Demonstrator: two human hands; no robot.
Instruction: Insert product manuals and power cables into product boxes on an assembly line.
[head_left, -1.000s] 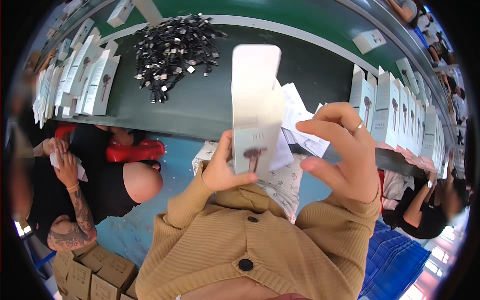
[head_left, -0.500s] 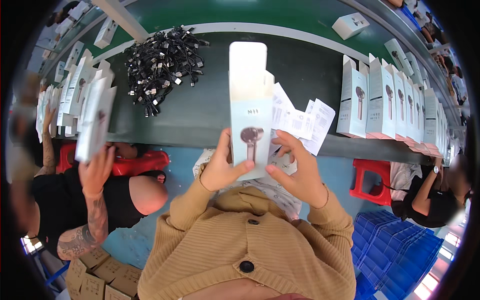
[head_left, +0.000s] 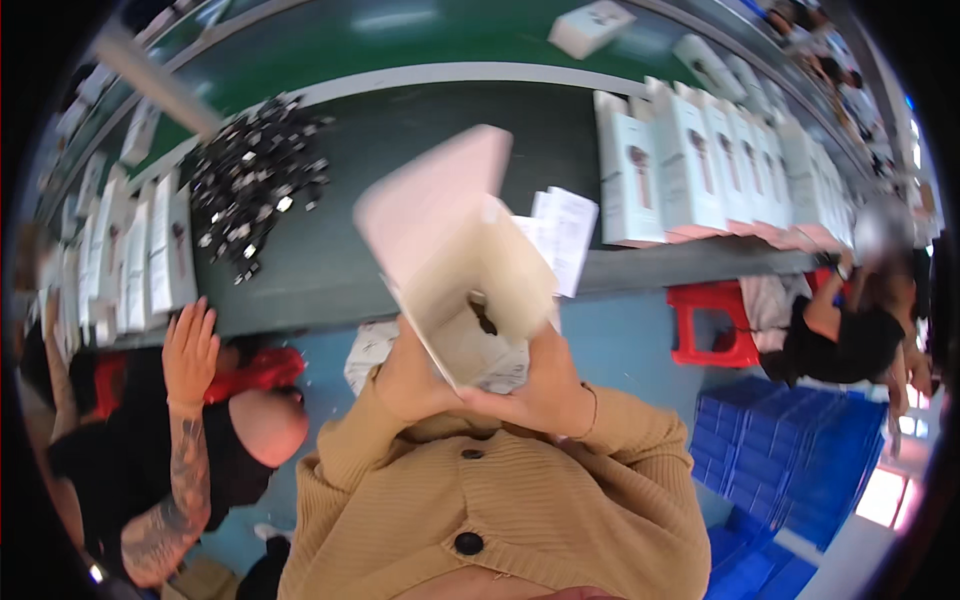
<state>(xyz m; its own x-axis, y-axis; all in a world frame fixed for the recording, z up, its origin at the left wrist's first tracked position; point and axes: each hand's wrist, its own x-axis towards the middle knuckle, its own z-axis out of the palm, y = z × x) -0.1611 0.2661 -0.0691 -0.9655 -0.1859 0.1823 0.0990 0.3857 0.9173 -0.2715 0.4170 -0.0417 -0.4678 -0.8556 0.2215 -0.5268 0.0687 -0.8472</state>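
Observation:
Both my hands hold a tall white carton (head_left: 515, 255) over the table's near edge. Its top is open and tipped toward me, with the pinkish flap (head_left: 435, 200) standing up behind the mouth. Deep in the carton a small dark object (head_left: 483, 312) shows, too blurred to name. My left hand (head_left: 408, 380) grips the left side near the bottom; my right hand (head_left: 548, 385) wraps the right side. Printed leaflets (head_left: 570, 230) lie on the table just beyond the carton, partly hidden by it.
A heap of black cables (head_left: 260, 175) lies on the dark table (head_left: 380, 120) at left. Upright cartons stand in rows at right (head_left: 690, 165) and left (head_left: 135, 255). A co-worker's hand (head_left: 190, 345) is near the left row. Blue crates (head_left: 780, 450) and a red stool (head_left: 705, 325) stand at right.
The carton has tipped so its open mouth faces me, and my right hand has closed on its side. The view has turned rightward. The co-worker at left has let go of a carton.

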